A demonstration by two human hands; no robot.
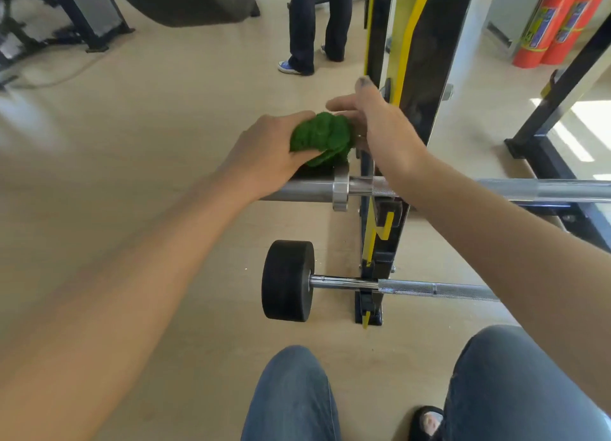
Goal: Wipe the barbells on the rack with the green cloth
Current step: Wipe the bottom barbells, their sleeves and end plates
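Note:
A bunched green cloth (322, 138) sits in my left hand (264, 156), just above the sleeve end of the upper silver barbell (304, 191). That bar lies across the black-and-yellow rack upright (413, 87). My right hand (373, 116) is beside the cloth on its right, fingers spread, touching the cloth's edge and close to the upright. A second barbell (429, 288) with a black round weight (287, 280) at its left end rests lower on the rack.
Another person's legs and blue shoes (317, 27) stand behind the rack. Red fire extinguishers (558, 20) are at the far right, a black frame leg (545, 116) beside them, gym machines (66, 14) at the far left. My knees (291, 397) are at the bottom.

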